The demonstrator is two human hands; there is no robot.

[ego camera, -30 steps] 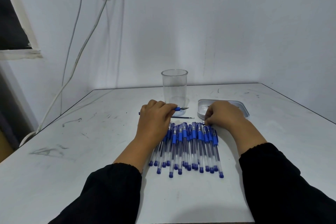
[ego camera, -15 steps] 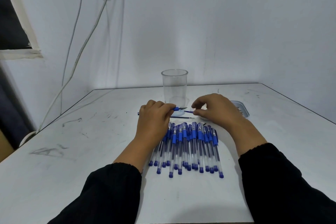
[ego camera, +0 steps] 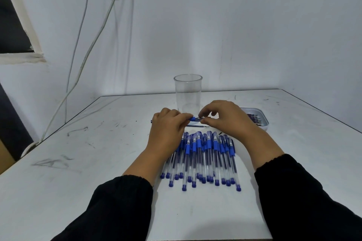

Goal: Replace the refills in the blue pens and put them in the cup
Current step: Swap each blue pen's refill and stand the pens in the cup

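While the table held the row of blue pens before me and the clear cup stood empty beyond, I was on the refill step. My left hand gripped one pen by its barrel, and my right hand pinched something small at its tip, likely a new refill. Next, I judged, it needed feeding straight in before closing the pen.

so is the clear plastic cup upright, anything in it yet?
Upright and empty: the clear plastic cup stands rim-up on the white table, no pens visible through its wall.
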